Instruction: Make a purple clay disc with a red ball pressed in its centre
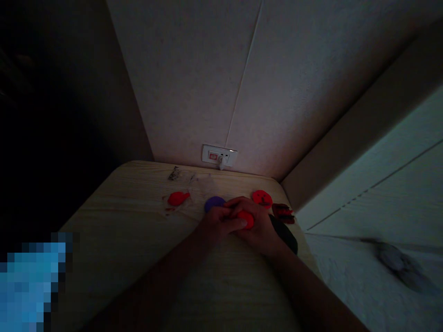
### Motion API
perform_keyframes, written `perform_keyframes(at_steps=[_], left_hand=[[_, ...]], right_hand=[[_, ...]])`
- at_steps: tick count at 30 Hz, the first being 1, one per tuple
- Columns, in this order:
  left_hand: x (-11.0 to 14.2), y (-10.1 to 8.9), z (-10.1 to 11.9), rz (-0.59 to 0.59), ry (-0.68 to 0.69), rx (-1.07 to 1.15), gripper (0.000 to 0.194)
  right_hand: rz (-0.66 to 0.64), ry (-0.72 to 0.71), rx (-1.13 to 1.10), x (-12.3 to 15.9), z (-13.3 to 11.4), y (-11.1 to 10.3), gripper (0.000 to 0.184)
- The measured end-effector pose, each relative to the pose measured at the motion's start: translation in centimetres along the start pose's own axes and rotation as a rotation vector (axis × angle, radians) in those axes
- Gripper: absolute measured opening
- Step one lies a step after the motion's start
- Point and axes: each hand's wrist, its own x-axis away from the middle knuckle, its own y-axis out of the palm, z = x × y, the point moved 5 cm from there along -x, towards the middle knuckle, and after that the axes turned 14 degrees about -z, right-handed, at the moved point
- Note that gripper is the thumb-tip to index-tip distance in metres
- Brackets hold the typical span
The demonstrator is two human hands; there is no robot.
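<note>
Red lump [247,218], lower centre of frame, held in the closed grip of left hand [218,222] and right hand [260,228], left thumb against it; light, even pressure probably best for steadiness.

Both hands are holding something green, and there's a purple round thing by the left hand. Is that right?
Not quite: the left hand and right hand are holding a red thing, not green, as the head view shows. The purple round thing is by the left hand.
</note>
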Motion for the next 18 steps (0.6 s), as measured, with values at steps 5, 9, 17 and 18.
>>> perform_keyframes(at_steps=[5,9,17,18], left_hand=[[0.34,0.20,0.61,-0.070,0.025,-0.051,0.023],[0.42,0.29,0.77,-0.078,0.014,-0.069,0.021],[0.32,0.53,0.83,-0.032,0.018,0.031,0.023],[0.38,0.49,0.89,-0.023,0.013,0.010,0.022]], right_hand=[[-0.179,0.023,-0.081,-0.13,-0.55,-0.04,0.024],[-0.150,0.014,-0.070,-0.03,-0.49,0.12,0.016],[-0.023,-0.014,0.025,-0.04,-0.40,-0.07,0.020],[-0.043,-0.012,0.018,-0.08,-0.44,-0.05,0.023]])
